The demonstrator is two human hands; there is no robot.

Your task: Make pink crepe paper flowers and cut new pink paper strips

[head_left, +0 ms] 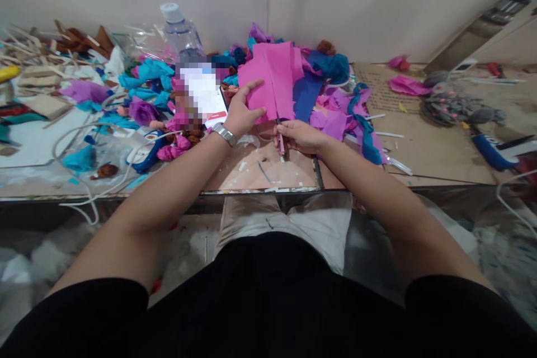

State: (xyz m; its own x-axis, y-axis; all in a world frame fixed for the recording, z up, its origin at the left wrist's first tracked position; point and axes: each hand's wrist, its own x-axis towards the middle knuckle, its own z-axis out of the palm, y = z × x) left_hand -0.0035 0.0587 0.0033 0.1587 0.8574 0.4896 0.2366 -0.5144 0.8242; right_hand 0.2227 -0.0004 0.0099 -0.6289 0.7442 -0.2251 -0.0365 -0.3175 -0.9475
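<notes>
Head view: nearest first, the tabletop (pixel 222 178) w/ pale clippings (pixel 242 166) scattered by its near edge. Bit farther, here's the right hand (pixel 300 135), fingers curled tight round the scissors (pixel 281 142), tips pointing far, right at the pink paper (pixel 283 81). Can't tell if the blades are parted. Paper's mid-scene, raised over the clutter, w/ a dark line running far from the tips, prob. a slit. And the left hand (pixel 247 109) is on the paper's left near part, thumb & forefinger spread across the top; other fingers hidden.

Good form, I'd say: hold the sheet taut, thumb well left of the blades, use long even snips & turn paper, not wrist, b/c thin stuff likely creases or tears.

Farther right, a blue sheet (pixel 306 95) sits behind, mind it doesn't get nicked too. Left, phone (pixel 212 100) near the wrist; far left of that, bottle (pixel 180 33) by the wall (pixel 335 5).
</notes>
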